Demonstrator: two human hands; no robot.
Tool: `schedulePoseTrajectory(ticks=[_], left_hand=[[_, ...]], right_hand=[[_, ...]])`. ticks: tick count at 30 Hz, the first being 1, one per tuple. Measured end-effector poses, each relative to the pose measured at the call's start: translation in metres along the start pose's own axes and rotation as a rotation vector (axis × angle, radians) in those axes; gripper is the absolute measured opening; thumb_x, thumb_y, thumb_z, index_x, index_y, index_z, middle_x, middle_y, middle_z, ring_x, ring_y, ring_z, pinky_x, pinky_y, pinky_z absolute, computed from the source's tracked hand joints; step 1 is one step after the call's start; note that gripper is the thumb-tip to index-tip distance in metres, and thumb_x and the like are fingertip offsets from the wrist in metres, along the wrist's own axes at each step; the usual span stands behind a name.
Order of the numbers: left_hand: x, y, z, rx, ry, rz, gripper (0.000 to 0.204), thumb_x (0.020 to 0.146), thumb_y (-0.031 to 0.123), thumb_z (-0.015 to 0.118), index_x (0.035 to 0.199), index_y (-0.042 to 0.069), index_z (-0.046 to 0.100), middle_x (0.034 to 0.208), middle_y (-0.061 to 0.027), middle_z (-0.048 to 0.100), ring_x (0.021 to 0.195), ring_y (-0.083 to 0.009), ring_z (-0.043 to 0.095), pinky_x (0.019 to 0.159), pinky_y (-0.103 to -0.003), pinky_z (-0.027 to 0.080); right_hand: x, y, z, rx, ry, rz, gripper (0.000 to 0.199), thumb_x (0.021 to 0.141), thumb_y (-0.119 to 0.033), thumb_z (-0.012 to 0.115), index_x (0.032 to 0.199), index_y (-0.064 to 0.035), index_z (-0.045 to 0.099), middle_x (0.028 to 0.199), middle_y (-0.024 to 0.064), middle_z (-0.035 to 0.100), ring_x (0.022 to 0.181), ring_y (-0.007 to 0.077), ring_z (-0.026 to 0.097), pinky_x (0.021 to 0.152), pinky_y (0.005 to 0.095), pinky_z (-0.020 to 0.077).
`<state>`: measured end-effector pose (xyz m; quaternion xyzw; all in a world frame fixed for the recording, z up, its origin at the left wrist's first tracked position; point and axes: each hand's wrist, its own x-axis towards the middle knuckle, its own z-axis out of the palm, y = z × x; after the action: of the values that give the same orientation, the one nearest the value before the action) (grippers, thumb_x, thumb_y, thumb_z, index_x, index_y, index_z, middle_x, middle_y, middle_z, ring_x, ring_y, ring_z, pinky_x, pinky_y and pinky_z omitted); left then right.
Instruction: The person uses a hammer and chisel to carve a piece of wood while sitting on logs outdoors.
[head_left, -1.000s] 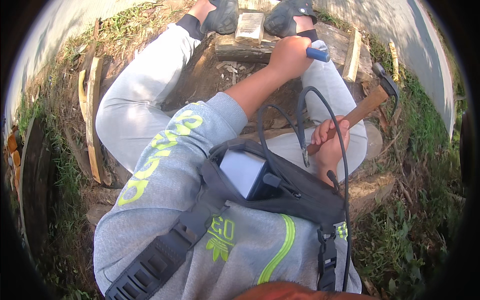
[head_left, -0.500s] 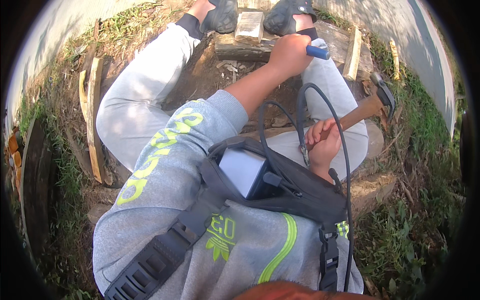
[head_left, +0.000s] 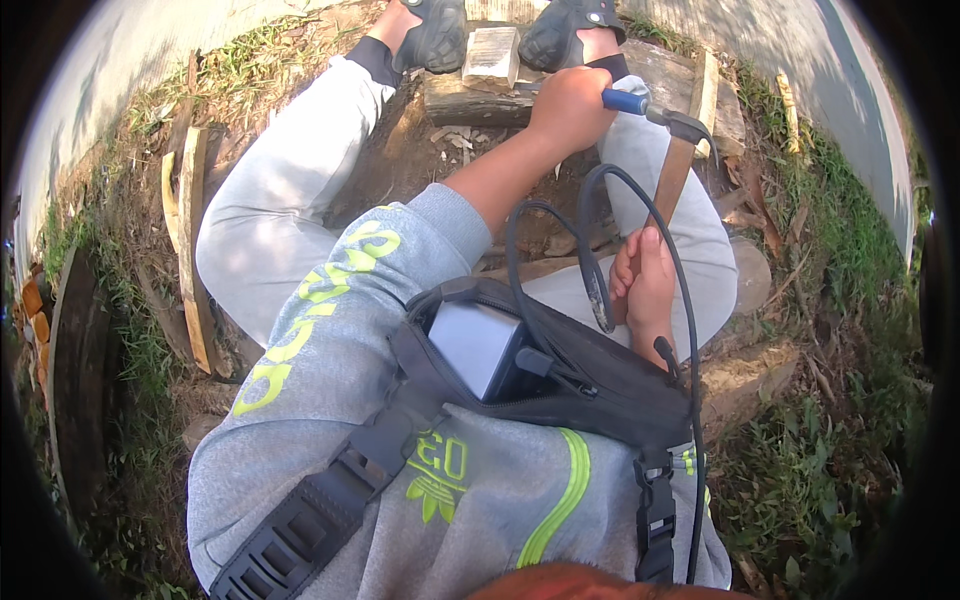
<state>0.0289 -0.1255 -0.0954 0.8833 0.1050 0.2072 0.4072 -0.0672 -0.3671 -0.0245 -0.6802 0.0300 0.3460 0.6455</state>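
Note:
My left hand is closed round a blue-handled chisel. Its thin blade shows only a little past my fist, pointing left at a pale wood block. Whether the tip touches the block cannot be made out. In my right hand is the wooden handle of a hammer. The hammer's metal head is right at the butt end of the chisel handle, seemingly touching it. The block rests on a thicker timber, between my two dark shoes.
Wood chips lie on the dirt below the timber. Upright wood strips stand at left, and another strip leans at right. A black bag hangs across my front, with a looping black cable.
The hammer has swung left and its head has come to the chisel's butt end. My left hand, with the chisel, is nearly in the same place.

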Motion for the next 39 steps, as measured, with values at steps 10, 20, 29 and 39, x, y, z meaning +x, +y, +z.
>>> schedulePoseTrajectory(ticks=[10, 20, 29, 39], left_hand=[[-0.001, -0.001, -0.002, 0.009, 0.013, 0.026, 0.016, 0.080, 0.019, 0.074, 0.076, 0.006, 0.067, 0.082, -0.0176, 0.070, 0.081, -0.0408, 0.070, 0.076, -0.053, 0.055], [0.014, 0.006, -0.005, 0.063, -0.146, -0.095, 0.019, 0.087, 0.027, 0.068, 0.082, 0.009, 0.072, 0.086, -0.0180, 0.074, 0.086, -0.0406, 0.073, 0.079, -0.052, 0.057], [0.054, -0.013, 0.009, 0.189, -0.312, -0.137, 0.028, 0.096, 0.038, 0.066, 0.096, 0.012, 0.077, 0.094, -0.0187, 0.076, 0.092, -0.0410, 0.073, 0.081, -0.048, 0.059], [-0.016, -0.002, -0.053, 0.107, -0.368, 0.110, 0.036, 0.096, 0.041, 0.072, 0.082, 0.007, 0.070, 0.083, -0.0188, 0.071, 0.084, -0.0413, 0.070, 0.075, -0.051, 0.055]], right_hand=[[-0.001, -0.012, 0.000, 0.128, 0.083, -0.130, 0.041, 0.117, -0.045, 0.038, 0.094, -0.0119, 0.044, 0.060, -0.0009, 0.038, 0.047, 0.0110, 0.039, 0.046, 0.0283, 0.0385], [0.018, -0.016, -0.019, 0.393, 0.131, -0.109, 0.044, 0.116, -0.049, 0.037, 0.094, -0.0120, 0.047, 0.059, -0.0011, 0.039, 0.043, 0.0124, 0.038, 0.042, 0.0296, 0.0388], [0.019, -0.008, -0.015, 0.273, 0.093, 0.034, 0.043, 0.115, -0.050, 0.041, 0.094, -0.0129, 0.047, 0.059, -0.0024, 0.038, 0.044, 0.0104, 0.039, 0.041, 0.0274, 0.0370], [0.021, -0.004, -0.010, 0.165, 0.048, 0.002, 0.045, 0.114, -0.050, 0.047, 0.095, -0.0094, 0.051, 0.060, -0.0020, 0.042, 0.045, 0.0099, 0.042, 0.041, 0.0275, 0.0376]])
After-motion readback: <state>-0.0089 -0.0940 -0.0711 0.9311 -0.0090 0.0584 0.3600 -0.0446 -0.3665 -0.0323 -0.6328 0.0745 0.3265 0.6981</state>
